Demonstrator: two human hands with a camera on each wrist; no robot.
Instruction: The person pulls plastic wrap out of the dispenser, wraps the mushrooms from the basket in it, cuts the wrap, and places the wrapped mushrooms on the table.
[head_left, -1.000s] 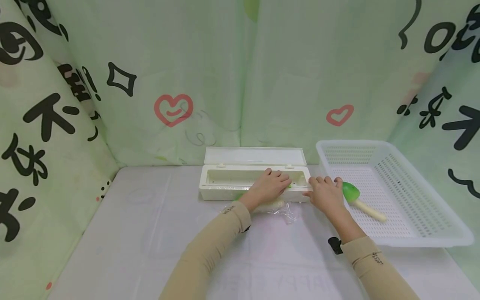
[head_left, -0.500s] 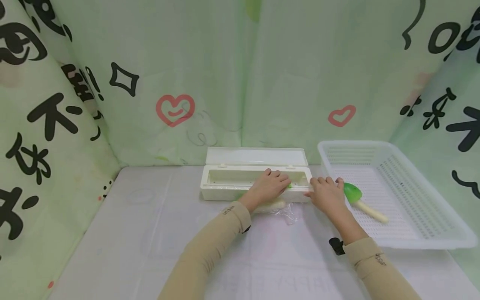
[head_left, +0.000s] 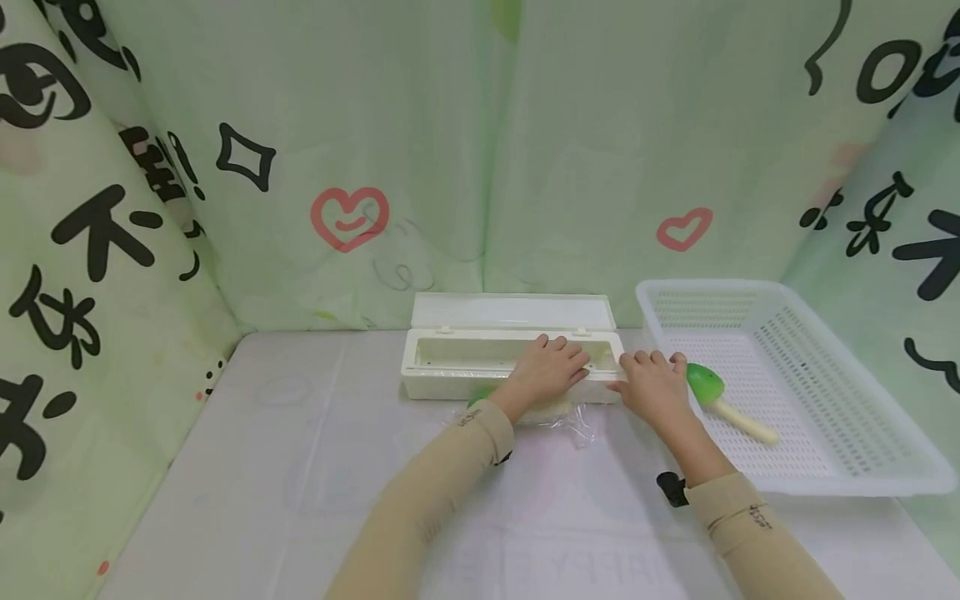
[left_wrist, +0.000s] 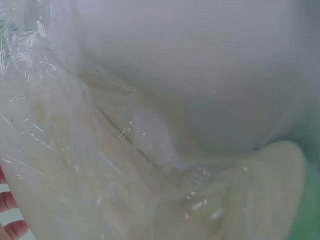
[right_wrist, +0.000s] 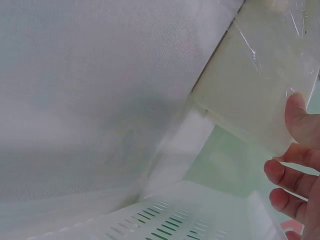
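A long white cling film box [head_left: 442,387] stands against the back wall, its hinged lid [head_left: 513,312] raised. Clear film [left_wrist: 120,170] comes over its front rim and trails onto the table. My left hand [head_left: 546,371] lies over the right part of that rim; whatever is under its palm is hidden. Gripping the box's right end, my right hand [head_left: 652,383] has its thumb [right_wrist: 296,107] on the front face and fingers behind. Just before the box, partly under the left wrist, lies a green-headed tool with a cream handle [head_left: 553,410], overlapped by film.
A white perforated plastic basket [head_left: 922,482] stands at the right, close to the right hand. In it lies a green-headed toy shovel [head_left: 705,383] with a cream handle. Light green printed cloth [head_left: 450,150] walls the table [head_left: 225,500] at the back and sides.
My left hand has slid slightly right along the box's front rim, and more of the green tool head shows behind the wrist. The right hand keeps its grip on the box end.
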